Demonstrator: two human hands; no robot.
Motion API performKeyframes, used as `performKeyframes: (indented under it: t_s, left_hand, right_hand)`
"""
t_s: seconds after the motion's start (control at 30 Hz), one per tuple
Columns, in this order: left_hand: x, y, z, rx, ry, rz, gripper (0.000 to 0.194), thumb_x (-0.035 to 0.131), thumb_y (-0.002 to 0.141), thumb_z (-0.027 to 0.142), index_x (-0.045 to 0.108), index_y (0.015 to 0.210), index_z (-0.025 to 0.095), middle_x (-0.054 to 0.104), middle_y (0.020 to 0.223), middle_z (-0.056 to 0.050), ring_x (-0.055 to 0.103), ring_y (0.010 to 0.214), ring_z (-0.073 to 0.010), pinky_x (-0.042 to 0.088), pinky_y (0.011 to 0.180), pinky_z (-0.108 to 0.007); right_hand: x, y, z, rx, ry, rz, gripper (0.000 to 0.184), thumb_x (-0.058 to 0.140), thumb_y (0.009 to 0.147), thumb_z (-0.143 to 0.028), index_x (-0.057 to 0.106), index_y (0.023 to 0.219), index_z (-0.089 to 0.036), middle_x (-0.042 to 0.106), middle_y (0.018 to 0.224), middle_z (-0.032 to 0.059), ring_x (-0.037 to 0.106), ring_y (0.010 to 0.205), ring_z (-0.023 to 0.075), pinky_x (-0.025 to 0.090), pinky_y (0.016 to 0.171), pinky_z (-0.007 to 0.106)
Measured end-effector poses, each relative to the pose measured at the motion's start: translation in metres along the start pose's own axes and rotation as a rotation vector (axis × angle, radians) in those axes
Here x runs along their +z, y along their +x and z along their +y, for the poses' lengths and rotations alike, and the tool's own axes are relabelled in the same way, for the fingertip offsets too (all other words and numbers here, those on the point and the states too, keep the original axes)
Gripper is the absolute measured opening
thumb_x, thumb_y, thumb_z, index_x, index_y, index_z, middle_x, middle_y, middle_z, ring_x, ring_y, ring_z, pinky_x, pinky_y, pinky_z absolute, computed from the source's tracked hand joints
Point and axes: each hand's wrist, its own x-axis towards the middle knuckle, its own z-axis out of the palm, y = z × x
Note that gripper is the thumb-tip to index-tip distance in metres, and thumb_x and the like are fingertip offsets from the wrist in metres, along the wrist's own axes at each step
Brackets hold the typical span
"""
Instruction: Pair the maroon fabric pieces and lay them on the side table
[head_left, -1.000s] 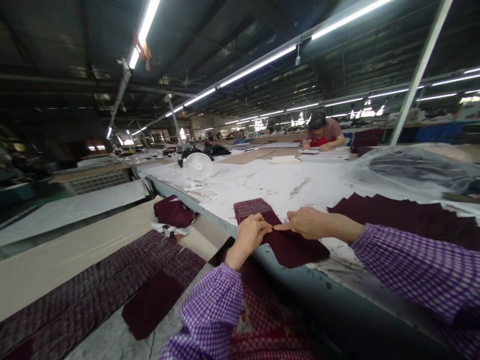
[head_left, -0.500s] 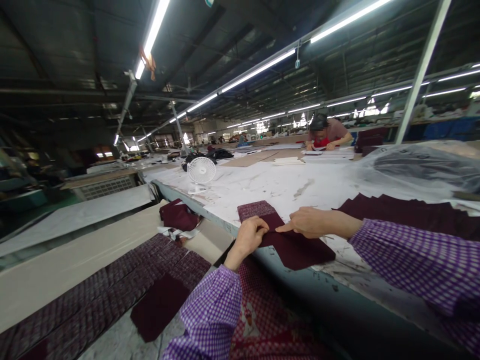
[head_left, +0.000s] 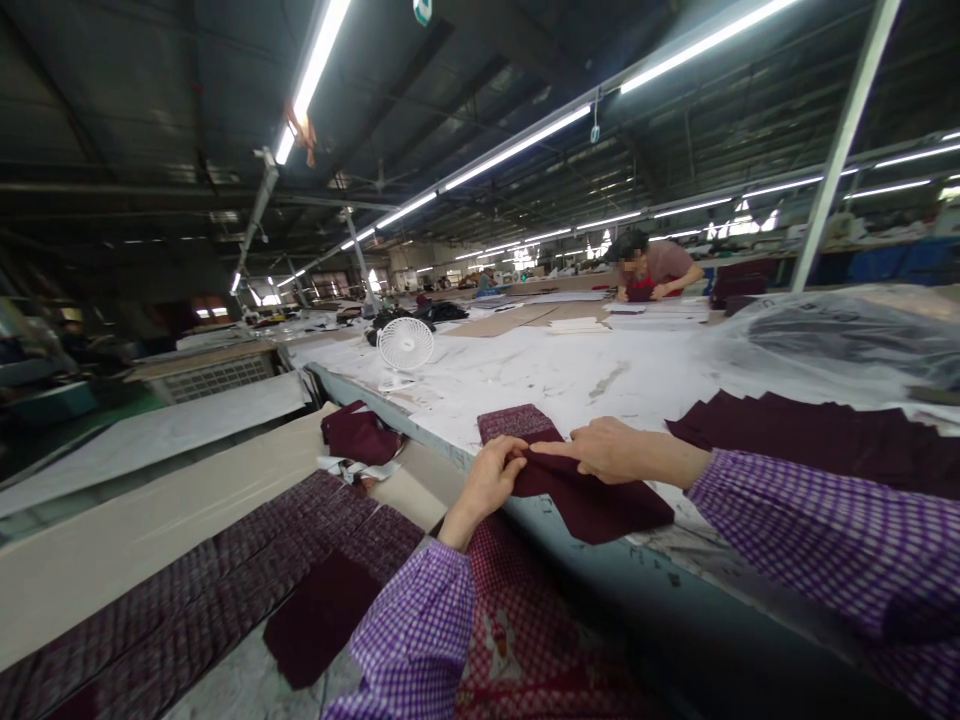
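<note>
Head view: pinches a fold of the maroon cloth (head_left: 604,508) at the near edge of the white table (head_left: 517,372) with the left hand (head_left: 489,478), thumb and forefinger almost meeting. Sets the right hand (head_left: 613,450) over the same cloth, forefinger straight and reaching the left fingertips, other fingers curled; cannot tell of any grip there. Blocks part of the cloth from sight with that hand. On the table's right part, overlapping maroon pieces (head_left: 795,435), with a plastic sheet (head_left: 847,332) beyond; along the table's left edge, farther back, an upright white fan (head_left: 406,345); at the table's far side, a person (head_left: 671,266) leaning forward. Left of the table, on a side bench (head_left: 232,668), rows of speckled cloth (head_left: 187,570), plus a dark bundle (head_left: 360,428) near the table's edge.
</note>
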Motion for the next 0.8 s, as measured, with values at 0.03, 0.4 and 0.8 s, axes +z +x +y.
performKeyframes:
  t_s: [0.03, 0.4, 0.8]
  left_hand:
    - [-0.001, -0.002, 0.002, 0.013, 0.001, -0.006, 0.016, 0.054, 0.086, 0.023, 0.061, 0.099, 0.018, 0.061, 0.089, -0.003, 0.055, 0.087, -0.016, 0.044, 0.082, -0.029]
    - [-0.011, -0.015, 0.016, 0.101, 0.21, -0.14, 0.028, 0.067, 0.077, 0.036, 0.062, 0.098, 0.019, 0.06, 0.103, -0.005, 0.052, 0.097, -0.0214, 0.042, 0.088, -0.035]
    - [-0.018, -0.019, 0.027, 0.159, 0.341, -0.22, 0.026, 0.044, 0.089, 0.021, 0.067, 0.099, 0.02, 0.067, 0.109, -0.004, 0.057, 0.099, -0.0202, 0.041, 0.087, -0.031]
  right_hand:
    - [0.002, -0.002, 0.003, 0.052, 0.067, -0.001, 0.055, 0.056, 0.079, -0.017, 0.049, 0.133, -0.023, 0.067, 0.089, 0.0099, 0.061, 0.073, 0.0192, 0.039, 0.062, 0.027]
    - [0.009, -0.023, 0.082, 0.127, 0.626, -0.02, 0.018, 0.056, 0.076, -0.03, 0.062, 0.086, -0.016, 0.065, 0.08, 0.0051, 0.058, 0.069, 0.0155, 0.046, 0.06, 0.026]
    - [0.082, -0.193, 0.235, 0.868, 0.416, -0.042, 0.017, 0.071, 0.045, -0.031, 0.059, 0.052, -0.022, 0.056, 0.053, 0.0093, 0.059, 0.058, 0.032, 0.045, 0.058, 0.057]
